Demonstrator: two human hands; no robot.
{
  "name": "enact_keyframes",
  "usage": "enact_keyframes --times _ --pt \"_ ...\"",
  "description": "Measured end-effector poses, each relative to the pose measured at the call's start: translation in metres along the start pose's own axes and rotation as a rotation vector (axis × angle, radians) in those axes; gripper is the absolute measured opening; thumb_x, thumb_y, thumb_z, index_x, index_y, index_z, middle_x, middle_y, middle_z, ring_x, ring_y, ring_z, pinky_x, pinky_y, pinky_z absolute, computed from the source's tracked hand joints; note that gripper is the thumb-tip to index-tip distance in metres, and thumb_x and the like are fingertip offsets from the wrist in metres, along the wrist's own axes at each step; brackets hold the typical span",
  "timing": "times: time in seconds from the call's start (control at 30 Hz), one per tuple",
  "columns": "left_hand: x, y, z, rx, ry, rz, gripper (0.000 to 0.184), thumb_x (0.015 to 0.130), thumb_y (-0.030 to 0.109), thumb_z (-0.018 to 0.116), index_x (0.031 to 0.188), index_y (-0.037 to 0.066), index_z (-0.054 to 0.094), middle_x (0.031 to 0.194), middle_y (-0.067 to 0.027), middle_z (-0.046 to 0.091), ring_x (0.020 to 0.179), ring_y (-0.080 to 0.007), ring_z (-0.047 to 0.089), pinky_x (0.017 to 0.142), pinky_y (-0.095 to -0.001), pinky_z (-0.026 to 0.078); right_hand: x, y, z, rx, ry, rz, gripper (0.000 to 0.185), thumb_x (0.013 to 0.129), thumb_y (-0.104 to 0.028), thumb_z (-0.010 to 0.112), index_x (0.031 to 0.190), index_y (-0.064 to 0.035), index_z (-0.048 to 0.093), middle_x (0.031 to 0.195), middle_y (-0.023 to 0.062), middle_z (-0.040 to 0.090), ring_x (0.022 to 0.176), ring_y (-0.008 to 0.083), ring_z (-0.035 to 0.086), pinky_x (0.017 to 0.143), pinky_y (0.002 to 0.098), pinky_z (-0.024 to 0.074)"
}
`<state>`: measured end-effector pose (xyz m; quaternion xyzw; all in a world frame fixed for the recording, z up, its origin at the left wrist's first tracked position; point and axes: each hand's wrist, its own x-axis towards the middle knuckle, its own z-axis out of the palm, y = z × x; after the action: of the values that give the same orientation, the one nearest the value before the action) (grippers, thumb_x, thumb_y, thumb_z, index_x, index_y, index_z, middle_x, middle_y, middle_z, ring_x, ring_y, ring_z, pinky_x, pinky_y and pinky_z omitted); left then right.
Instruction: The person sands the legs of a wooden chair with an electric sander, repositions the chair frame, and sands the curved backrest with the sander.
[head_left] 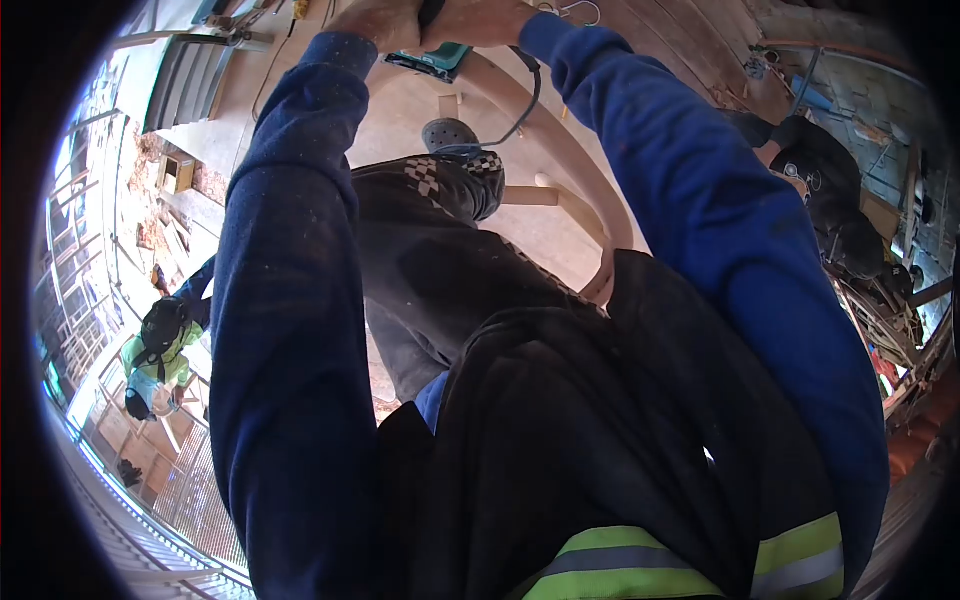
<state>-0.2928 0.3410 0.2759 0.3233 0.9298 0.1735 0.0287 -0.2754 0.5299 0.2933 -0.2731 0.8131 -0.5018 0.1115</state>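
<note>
Both my hands are at the top edge, partly cut off, at a teal and black power tool (pixel 430 60). My left hand (pixel 385 22) has its fingers wrapped round the tool's dark upper part. On the other side my right hand (pixel 480 20) is closed on the same tool, its fingers mostly out of view. The tool rests at a curved wooden frame (pixel 585 170), and a dark cable (pixel 533 100) loops down from it.
A shoe (pixel 449 133) on my foot is beside the curved wood. People crouch or bend at the left (pixel 165 340) and at the right (pixel 825 180). A small wooden box (pixel 177 175) lies at the left. Corrugated sheets (pixel 185 85) are at the upper left.
</note>
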Motion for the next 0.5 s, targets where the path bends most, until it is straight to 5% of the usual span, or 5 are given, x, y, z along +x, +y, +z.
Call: enact_keyframes --times 0.1,0.23,0.43,0.47,0.5 --pt "-0.02 0.05 -0.027 0.016 -0.062 -0.223 0.085 0.07 0.024 0.084 0.135 -0.01 0.041 0.106 -0.0318 0.062 0.104 -0.0452 0.064 0.084 -0.0469 0.052 -0.005 0.001 0.009 0.013 -0.076 -0.061 0.061 0.07 -0.024 0.088 0.114 0.0021 0.056 0.097 0.021 0.069 0.094 0.0328 0.067 0.083 0.0408 0.0528" --pt "-0.036 0.074 0.026 -0.069 0.118 -0.142 0.094 0.07 0.019 0.083 0.142 -0.012 0.032 0.119 -0.0351 0.055 0.107 -0.0485 0.062 0.087 -0.0497 0.052 -0.057 0.012 0.01 0.156 -0.015 -0.041 0.062 0.07 -0.029 0.088 0.118 0.0 0.059 0.103 0.0179 0.07 0.096 0.0315 0.068 0.084 0.0398 0.0527" --pt "-0.056 0.196 0.044 -0.271 -0.009 -0.093 0.054 0.073 0.0 0.073 0.118 -0.007 0.043 0.115 -0.0325 0.052 0.097 -0.0512 0.066 0.082 -0.0528 0.059 -0.196 -0.027 -0.008 0.038 0.042 0.382 0.086 0.06 -0.019 0.089 0.134 -0.0038 0.048 0.108 0.0197 0.066 0.097 0.0354 0.067 0.088 0.0417 0.0538" --pt "-0.059 0.209 0.06 -0.293 -0.064 -0.054 0.076 0.063 0.009 0.086 0.121 -0.007 0.04 0.119 -0.0303 0.049 0.105 -0.0528 0.059 0.089 -0.0522 0.057 -0.219 -0.031 -0.008 0.024 0.066 0.409 0.086 0.061 -0.019 0.089 0.135 -0.0044 0.048 0.109 0.0199 0.066 0.099 0.0358 0.067 0.089 0.0419 0.0533" --pt "-0.063 0.225 0.078 -0.307 -0.055 0.003 0.073 0.063 0.006 0.084 0.121 -0.008 0.042 0.12 -0.0293 0.049 0.108 -0.0505 0.058 0.091 -0.0501 0.057 -0.244 -0.034 -0.008 0.011 0.089 0.436 0.086 0.061 -0.018 0.089 0.135 -0.005 0.047 0.11 0.0201 0.066 0.101 0.0362 0.067 0.09 0.0421 0.0529"
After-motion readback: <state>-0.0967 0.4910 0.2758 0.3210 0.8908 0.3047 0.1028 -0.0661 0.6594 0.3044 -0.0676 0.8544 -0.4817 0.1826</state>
